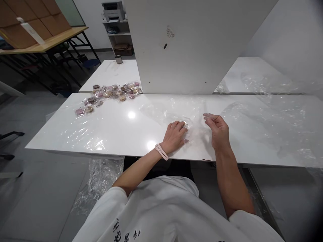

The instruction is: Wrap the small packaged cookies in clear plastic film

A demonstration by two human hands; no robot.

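My left hand (174,136), with a pink band at the wrist, rests low over the white table. Its fingers curl onto crumpled clear plastic film (196,129), and a small shiny bit shows at the fingertips; what lies under them is hidden. To the right, my right hand (219,130) is raised slightly above the tabletop, thumb and fingers pinched together at the edge of the same see-through film. Between the hands the film stretches in loose folds.
Several small wrapped round pieces (108,92), pink, tan and brown, lie at the back left of the white table (121,134). More clear film (272,124) spreads across the right side. A tall white panel (181,50) stands behind; plastic (101,181) hangs below the front edge.
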